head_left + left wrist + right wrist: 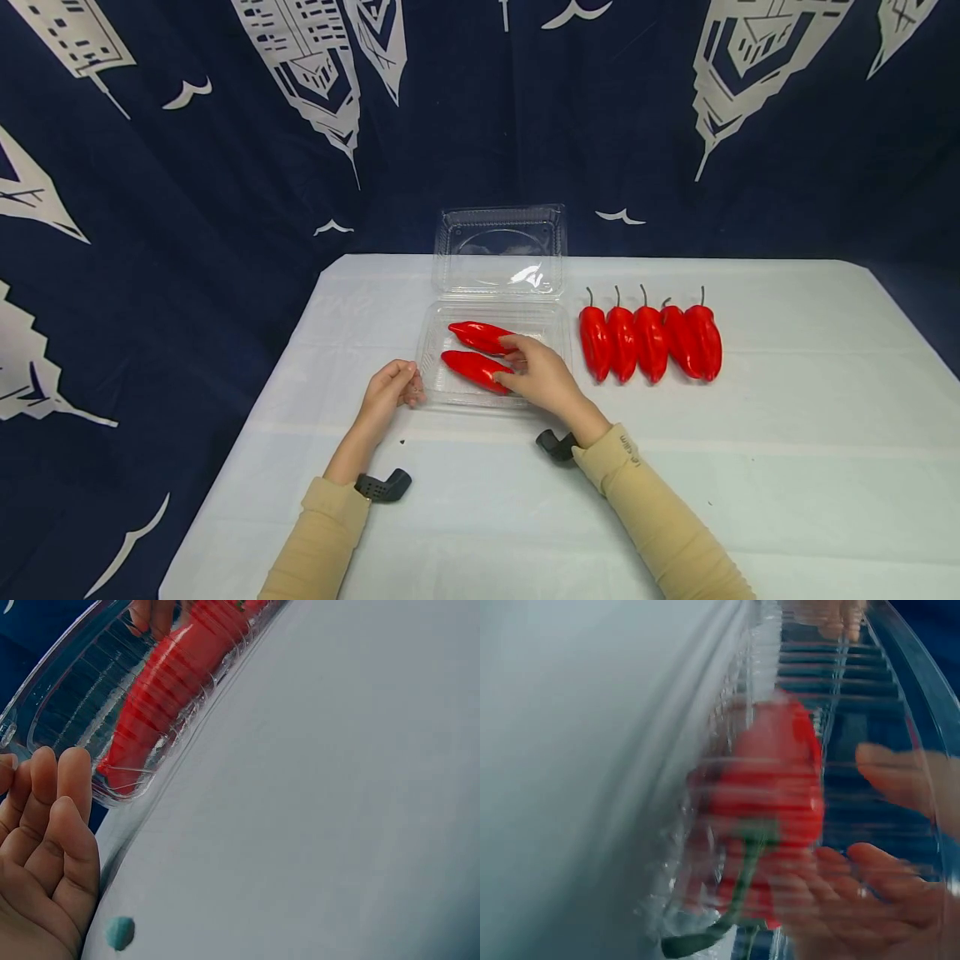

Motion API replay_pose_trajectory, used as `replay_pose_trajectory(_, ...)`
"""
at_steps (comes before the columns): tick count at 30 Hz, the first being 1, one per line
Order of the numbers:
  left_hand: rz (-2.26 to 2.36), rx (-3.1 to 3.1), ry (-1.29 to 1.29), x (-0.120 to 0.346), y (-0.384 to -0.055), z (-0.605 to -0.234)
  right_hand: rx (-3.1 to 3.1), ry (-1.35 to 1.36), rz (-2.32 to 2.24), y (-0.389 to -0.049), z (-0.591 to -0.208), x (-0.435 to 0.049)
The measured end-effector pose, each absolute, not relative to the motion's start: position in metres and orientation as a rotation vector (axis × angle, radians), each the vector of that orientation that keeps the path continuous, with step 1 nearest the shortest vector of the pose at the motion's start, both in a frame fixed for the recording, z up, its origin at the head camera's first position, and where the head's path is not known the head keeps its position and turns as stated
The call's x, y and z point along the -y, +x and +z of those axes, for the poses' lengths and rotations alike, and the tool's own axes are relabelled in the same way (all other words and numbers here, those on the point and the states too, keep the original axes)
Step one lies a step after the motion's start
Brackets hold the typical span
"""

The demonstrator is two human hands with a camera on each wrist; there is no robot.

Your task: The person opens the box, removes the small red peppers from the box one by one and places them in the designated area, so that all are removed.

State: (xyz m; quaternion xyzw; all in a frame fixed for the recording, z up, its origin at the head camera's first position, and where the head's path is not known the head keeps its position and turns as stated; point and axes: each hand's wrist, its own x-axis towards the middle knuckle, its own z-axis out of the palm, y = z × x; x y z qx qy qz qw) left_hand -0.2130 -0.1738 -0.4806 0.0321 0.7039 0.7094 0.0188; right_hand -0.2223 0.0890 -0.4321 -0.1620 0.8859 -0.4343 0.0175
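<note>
A clear plastic clamshell container (pixel 429 350) lies open on the white table, its lid (pixel 498 271) tilted back behind it. Inside lie two glossy red peppers, one farther back (pixel 480 336) and one nearer the front (pixel 472 368). My left hand (pixel 386 393) is at the container's left side, thumb and fingertips pinching its rim. Over the container's right half, my right hand (pixel 543 377) has thumb and fingers spread across the stem ends of both peppers. Through the ribbed wall in the right wrist view, the front pepper (pixel 769 780) shows a green stem.
Several more red peppers (pixel 651 343) stand in a row to the right of the container, stems pointing away. A dark blue curtain (pixel 517 150) with white building prints hangs behind the table (pixel 787 400). A small dark speck (pixel 402 442) lies in front.
</note>
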Motion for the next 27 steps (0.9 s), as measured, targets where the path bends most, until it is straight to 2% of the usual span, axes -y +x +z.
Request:
replay_pose_trajectory(7, 2.186, -2.169, 0.088, 0.1743, -0.2142, -0.4801, -2.812, -0.542, -1.175, -0.2198, -0.434, -0.0843)
replay_pose_trajectory(27, 2.192, -2.215, 0.129, 0.1738, -0.2128, -0.4827, -2.802, -0.418, -1.129, -0.2199, -0.4348, -0.0828)
